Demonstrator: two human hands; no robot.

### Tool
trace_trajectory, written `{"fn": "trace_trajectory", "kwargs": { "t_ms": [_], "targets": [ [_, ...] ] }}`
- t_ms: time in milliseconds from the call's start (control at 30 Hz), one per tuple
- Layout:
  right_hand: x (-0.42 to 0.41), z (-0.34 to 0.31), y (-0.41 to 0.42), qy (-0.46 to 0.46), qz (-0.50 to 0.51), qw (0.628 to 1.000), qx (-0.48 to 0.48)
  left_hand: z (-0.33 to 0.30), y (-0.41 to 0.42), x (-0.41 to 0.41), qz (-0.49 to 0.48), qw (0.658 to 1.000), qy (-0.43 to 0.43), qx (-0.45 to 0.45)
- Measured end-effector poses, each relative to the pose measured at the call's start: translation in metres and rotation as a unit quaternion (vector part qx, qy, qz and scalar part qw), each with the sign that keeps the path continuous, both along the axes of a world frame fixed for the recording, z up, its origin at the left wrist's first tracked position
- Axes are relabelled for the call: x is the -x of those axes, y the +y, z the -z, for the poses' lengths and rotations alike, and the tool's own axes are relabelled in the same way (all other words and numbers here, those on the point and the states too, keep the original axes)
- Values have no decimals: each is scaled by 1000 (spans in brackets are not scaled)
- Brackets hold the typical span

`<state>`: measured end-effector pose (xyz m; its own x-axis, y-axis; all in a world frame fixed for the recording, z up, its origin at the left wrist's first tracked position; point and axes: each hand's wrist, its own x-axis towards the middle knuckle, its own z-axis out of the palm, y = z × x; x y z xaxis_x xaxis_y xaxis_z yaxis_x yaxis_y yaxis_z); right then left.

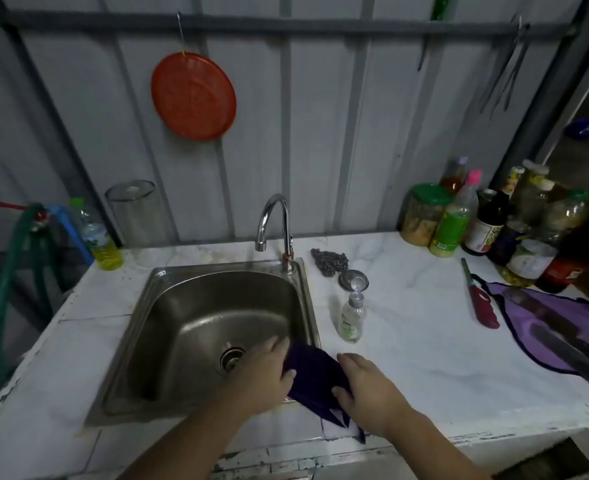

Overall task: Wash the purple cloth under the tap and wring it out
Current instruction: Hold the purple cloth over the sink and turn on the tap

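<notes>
1. Nearest me, my left hand [267, 372] and right hand [372, 393] both grip the purple cloth [315, 379], fingers curled into the fabric from either side.
2. The cloth is bunched over the sink's right front rim, partly on the white counter [424, 358]. Its long axis runs from the upper left, near the basin, down to the lower right, where loose corners point toward the counter's front edge.
3. The steel sink [217, 306] looks empty apart from its drain strainer [231, 357]; I can't tell whether any water sits in it.
4. Just right of the sink stands a small clear pump bottle [351, 320] with greenish liquid low inside.
5. Behind it lie a small metal lid [353, 280] and a steel scourer [329, 260].
6. The tap [274, 223] arches over the back rim; no stream shows.
7. Far left, a bottle [101, 240] holds yellow liquid in its lower part, beside a clear jar [135, 216] that appears empty.
8. Far right, a cluster of jars and sauce bottles [487, 223], one green-lidded jar holding yellowish contents.
</notes>
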<state>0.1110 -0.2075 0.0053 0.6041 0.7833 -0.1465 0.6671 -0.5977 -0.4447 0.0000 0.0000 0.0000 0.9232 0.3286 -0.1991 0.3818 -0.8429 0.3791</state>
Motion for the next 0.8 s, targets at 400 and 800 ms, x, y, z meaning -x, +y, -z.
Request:
{"fn": "trace_trajectory", "kwargs": {
  "t_ms": [400,800],
  "targets": [
    [-15,60,9,-24,17,999,45,55,-17,-28,-21,996,44,73],
    [-18,73,11,-64,9,997,40,60,-16,-36,-29,995,36,86]
  ]
}}
